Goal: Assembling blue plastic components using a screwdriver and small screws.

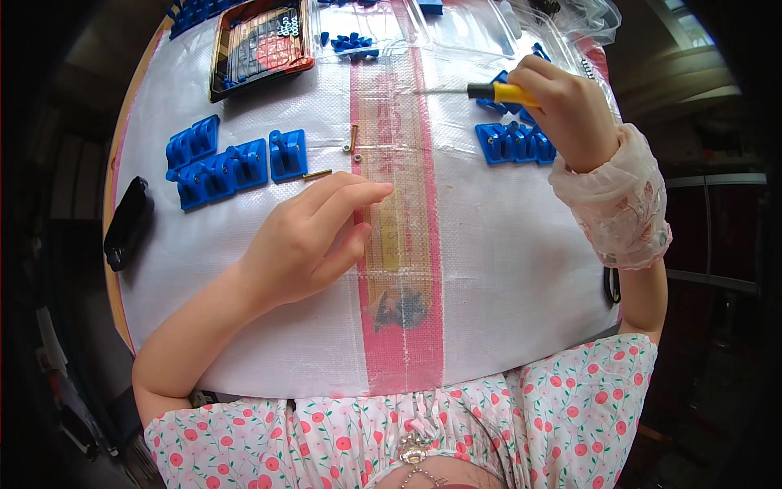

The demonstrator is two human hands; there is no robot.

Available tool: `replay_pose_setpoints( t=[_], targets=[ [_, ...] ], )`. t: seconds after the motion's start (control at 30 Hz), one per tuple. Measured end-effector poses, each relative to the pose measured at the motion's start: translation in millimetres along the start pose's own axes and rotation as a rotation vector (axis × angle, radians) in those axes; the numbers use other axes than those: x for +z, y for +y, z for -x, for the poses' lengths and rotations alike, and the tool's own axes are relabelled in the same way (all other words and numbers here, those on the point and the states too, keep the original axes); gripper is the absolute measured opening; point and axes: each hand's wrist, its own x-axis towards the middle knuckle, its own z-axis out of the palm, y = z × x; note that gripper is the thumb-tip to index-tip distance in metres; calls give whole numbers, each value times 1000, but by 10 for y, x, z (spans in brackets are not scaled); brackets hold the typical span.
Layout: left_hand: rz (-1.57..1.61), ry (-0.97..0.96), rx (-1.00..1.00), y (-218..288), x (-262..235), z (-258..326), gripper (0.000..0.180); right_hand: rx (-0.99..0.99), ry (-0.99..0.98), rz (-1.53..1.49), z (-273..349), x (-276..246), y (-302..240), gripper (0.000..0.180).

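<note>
My right hand (564,106) is raised over the right side of the table, its fingers wrapped round a screwdriver (503,93) with a yellow and black handle. The thin shaft points left. Below it, blue plastic brackets (513,144) stand in a row. My left hand (314,228) rests over the middle, thumb and index finger apart, with no object visible in it. Just beyond its fingers lie a brass bolt (318,174), another bolt (354,137) and small nuts (357,158). More blue brackets (236,167) sit left of them, one single bracket (287,155) slightly apart.
At the far left stands a black tray (262,49) holding metal rods and nuts. Clear plastic trays (464,28) and small blue parts (354,45) lie along the back. A black curved object (129,224) rests near the left edge. White woven sheeting (505,269) covers the table.
</note>
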Motion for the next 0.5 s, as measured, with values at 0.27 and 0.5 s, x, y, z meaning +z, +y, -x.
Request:
replay_pose_setpoints(
  t=[0.27, 0.5],
  targets=[
    [-6, 17, 33, -19, -1, 11, 47, -27, 45, -235, -165, 77, -1, 19],
    [-40, -16, 52, -19, -50, 67, 51, -73, 227, -166, -96, 10, 36, 20]
  ],
)
